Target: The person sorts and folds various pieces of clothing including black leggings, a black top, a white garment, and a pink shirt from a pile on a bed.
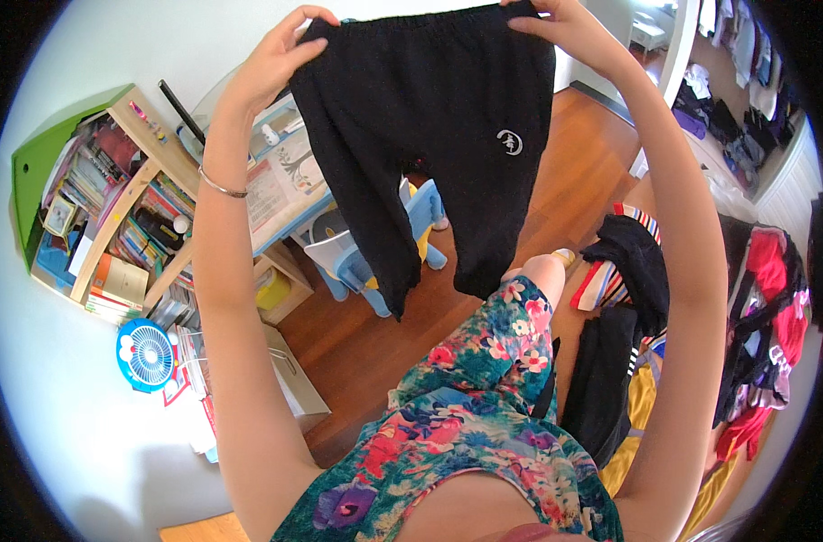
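Note:
A pair of black trousers (425, 101) with an elastic waistband hangs stretched between both hands, the legs pointing down. My left hand (283, 54), wearing a bracelet on its forearm, pinches the waistband corner at the picture's left. At the other corner, my right hand (554, 24) grips the band near the top edge; part of that hand is cut off by the frame. A pale curved emblem shows on one leg. The trouser ends hang close to the floral dress (445, 406).
A desk (283, 183) and a blue child's chair (357, 264) stand behind the trousers. Bookshelves (134, 183) and a blue fan (147, 356) are at left. Folded black clothes (598, 386), a yellow cloth (632, 447) and a heap of red and dark clothes (770, 325) lie at right.

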Available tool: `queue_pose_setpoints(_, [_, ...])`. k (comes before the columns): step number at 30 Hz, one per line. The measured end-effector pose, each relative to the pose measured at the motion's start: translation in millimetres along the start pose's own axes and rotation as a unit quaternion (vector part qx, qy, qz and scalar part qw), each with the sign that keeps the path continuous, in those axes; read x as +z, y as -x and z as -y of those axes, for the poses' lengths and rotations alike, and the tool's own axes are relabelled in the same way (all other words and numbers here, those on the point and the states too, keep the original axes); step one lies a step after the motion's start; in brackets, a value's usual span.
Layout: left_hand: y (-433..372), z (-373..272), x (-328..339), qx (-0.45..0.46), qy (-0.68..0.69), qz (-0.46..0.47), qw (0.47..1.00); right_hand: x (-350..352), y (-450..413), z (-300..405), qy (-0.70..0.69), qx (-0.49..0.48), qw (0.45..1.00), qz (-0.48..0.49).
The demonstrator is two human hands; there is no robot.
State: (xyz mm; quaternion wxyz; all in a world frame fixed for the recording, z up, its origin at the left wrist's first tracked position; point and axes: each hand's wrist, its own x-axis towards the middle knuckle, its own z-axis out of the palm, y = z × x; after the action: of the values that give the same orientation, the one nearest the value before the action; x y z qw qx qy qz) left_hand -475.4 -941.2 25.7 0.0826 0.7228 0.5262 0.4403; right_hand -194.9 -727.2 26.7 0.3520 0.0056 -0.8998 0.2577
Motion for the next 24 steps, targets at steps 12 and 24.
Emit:
queue_pose_setpoints(12, [13.7,16.8,0.2,-0.014,-0.208,0.013,0.978,-11.2,10.3,-38.5,0.224,0.038,0.972,0.055])
queue_pose_setpoints(24, [18.2,8.1,15.7,0.008,0.088,-0.11,0.99,5.0,25.2,-5.8,0.001,-0.042,0.994,-0.101])
